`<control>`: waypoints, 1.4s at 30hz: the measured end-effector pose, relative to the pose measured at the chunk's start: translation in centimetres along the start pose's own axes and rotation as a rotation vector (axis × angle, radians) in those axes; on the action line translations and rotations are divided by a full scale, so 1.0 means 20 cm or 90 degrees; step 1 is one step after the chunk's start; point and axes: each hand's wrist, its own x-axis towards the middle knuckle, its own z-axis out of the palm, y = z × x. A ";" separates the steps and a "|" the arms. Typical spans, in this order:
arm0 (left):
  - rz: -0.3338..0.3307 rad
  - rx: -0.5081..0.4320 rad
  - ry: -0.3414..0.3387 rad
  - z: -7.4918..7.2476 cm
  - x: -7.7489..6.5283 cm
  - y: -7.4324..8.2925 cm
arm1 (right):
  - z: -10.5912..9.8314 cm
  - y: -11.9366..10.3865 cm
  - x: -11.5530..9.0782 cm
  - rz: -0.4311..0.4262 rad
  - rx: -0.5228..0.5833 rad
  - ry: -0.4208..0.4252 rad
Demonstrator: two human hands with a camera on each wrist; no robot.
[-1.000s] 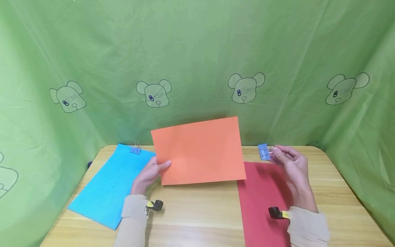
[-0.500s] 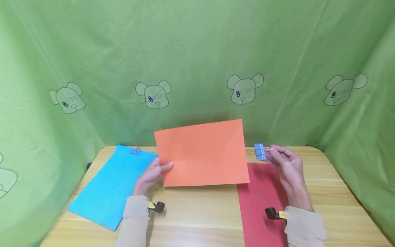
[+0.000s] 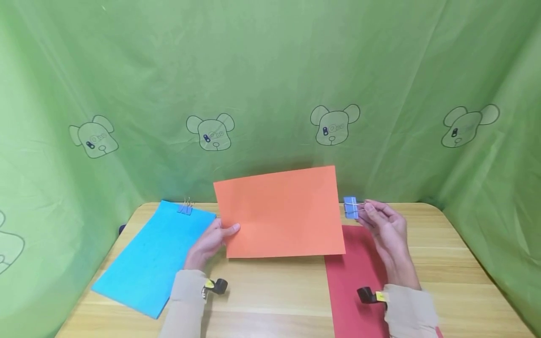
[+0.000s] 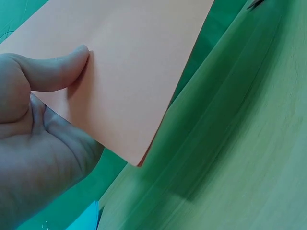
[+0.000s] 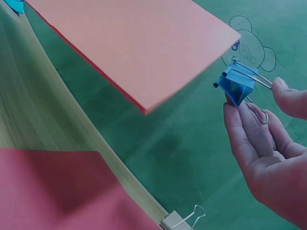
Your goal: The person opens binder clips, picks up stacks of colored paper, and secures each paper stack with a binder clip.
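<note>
My left hand (image 3: 210, 239) grips the left edge of a stack of orange paper (image 3: 281, 213), thumb on its front face. The stack is raised above the table and tilted toward me; in the left wrist view its lower corner shows more than one layer. In my right hand (image 3: 386, 230) is a blue binder clip (image 3: 350, 208), pinched by its wire handles between thumb and fingers. The right wrist view shows the clip's mouth (image 5: 232, 88) facing the orange stack, a small gap from its right edge. Red paper (image 3: 352, 281) lies under my right hand and forearm.
Blue paper (image 3: 154, 258) lies on the left of the wooden table (image 3: 274, 291), a binder clip (image 3: 185, 208) on its far edge. Another, pale binder clip (image 5: 177, 220) is by the red paper's far end. A green curtain (image 3: 270, 84) hangs behind the table.
My right hand has moved left with the blue binder clip, closing the distance to the orange stack. The stack has shifted slightly right and down in the left hand.
</note>
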 end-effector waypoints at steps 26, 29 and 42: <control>0.053 -0.046 -0.074 0.03 0.01 0.01 | 0.03 0.03 -0.01 0.008 -0.013 -0.025; 0.055 -0.049 -0.073 0.03 0.01 0.00 | 0.03 0.03 0.00 0.008 -0.024 -0.025; 0.044 -0.053 -0.078 0.04 0.03 -0.01 | 0.05 0.05 -0.01 0.018 -0.025 -0.031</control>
